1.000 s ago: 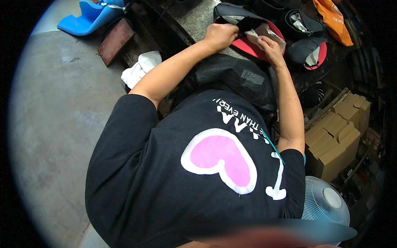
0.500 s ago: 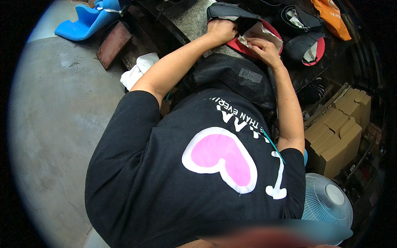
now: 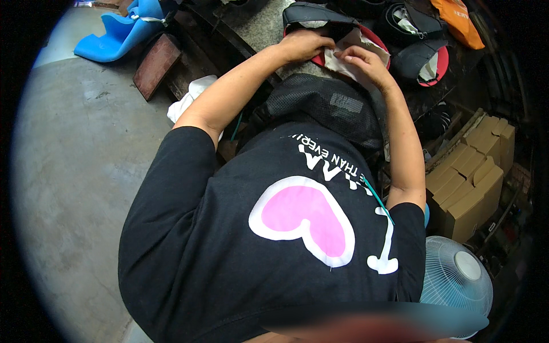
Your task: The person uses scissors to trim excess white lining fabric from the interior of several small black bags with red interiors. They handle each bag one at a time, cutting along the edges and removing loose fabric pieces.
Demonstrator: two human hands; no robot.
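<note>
A black piece with a red rim [image 3: 384, 41] sits at the top of the worktop; its exact kind is unclear, though its shape suggests a cap or a shoe upper. White paper [image 3: 353, 43] lies in its hollow. My left hand [image 3: 306, 47] is closed at the near left edge of the piece, its fingertips against the paper and the rim. From the right, my right hand [image 3: 366, 64] pinches the edge of the paper between thumb and fingers. Part of what my left fingers grip is hidden.
Similar black-and-red pieces [image 3: 413, 64] lie to the right, beside an orange bag [image 3: 460, 23]. Black mesh [image 3: 320, 106] covers my lap. Cardboard boxes [image 3: 472, 183] and a fan [image 3: 457, 274] stand at right. Blue foam [image 3: 111, 40] and a brown board [image 3: 155, 66] are at left.
My left hand has shifted along the rim, its fingers now stretching to the paper. My right hand stays at the paper, which is spread a little more.
</note>
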